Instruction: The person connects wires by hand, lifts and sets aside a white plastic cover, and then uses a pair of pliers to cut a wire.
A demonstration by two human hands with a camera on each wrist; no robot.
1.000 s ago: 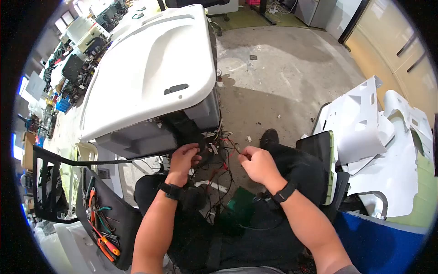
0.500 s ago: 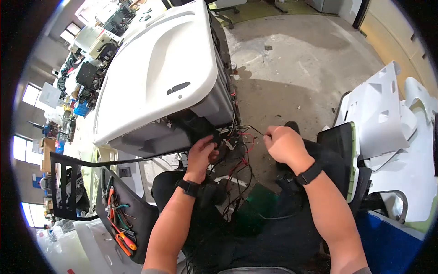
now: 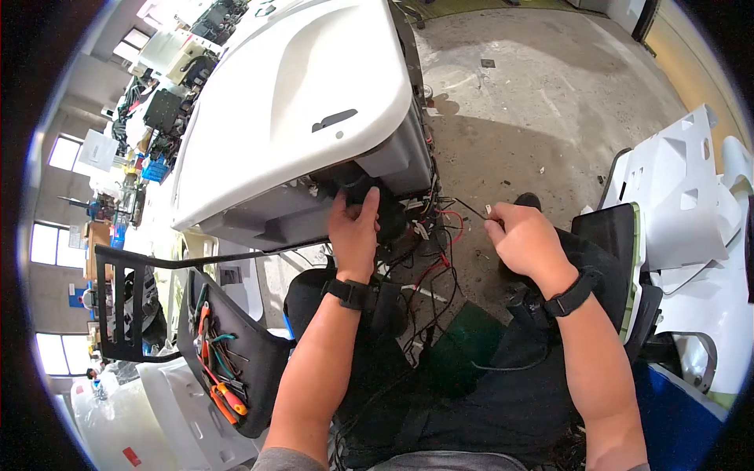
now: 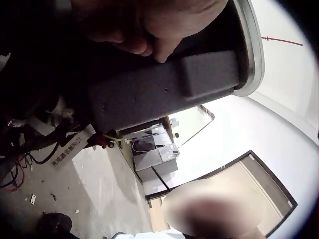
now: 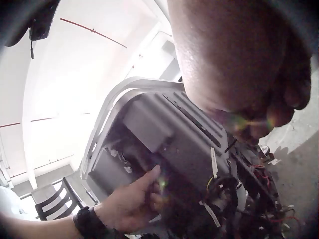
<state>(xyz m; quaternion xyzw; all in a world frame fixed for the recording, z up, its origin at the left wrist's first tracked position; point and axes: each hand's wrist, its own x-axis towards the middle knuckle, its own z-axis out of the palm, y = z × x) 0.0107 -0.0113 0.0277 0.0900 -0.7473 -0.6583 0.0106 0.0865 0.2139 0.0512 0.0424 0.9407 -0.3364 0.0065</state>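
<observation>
My left hand (image 3: 355, 235) reaches up to the shadowed front recess of a grey machine body (image 3: 397, 157) with a white lid (image 3: 338, 71). In the head view its thumb and forefinger point toward a dark part inside. The right wrist view shows the same left hand (image 5: 132, 204) against that recess, thumb stretched out. My right hand (image 3: 525, 237) pinches a thin black cable (image 3: 470, 207) that runs left to the wiring at the machine's lower corner. A tangle of black and red wires (image 3: 446, 259) hangs between the hands. A white printed label (image 4: 72, 145) hangs among it.
To the left, a black chair (image 3: 236, 400) carries pliers, a screwdriver (image 3: 232, 399) and other hand tools. White moulded panels (image 3: 667, 184) stand at the right beside a dark green-edged panel (image 3: 605, 235). Concrete floor (image 3: 542, 102) stretches beyond the machine.
My right hand has moved right and away from the wires, drawing the cable out straighter. My left hand has risen toward the recess, its fingers straighter. The head view has shifted.
</observation>
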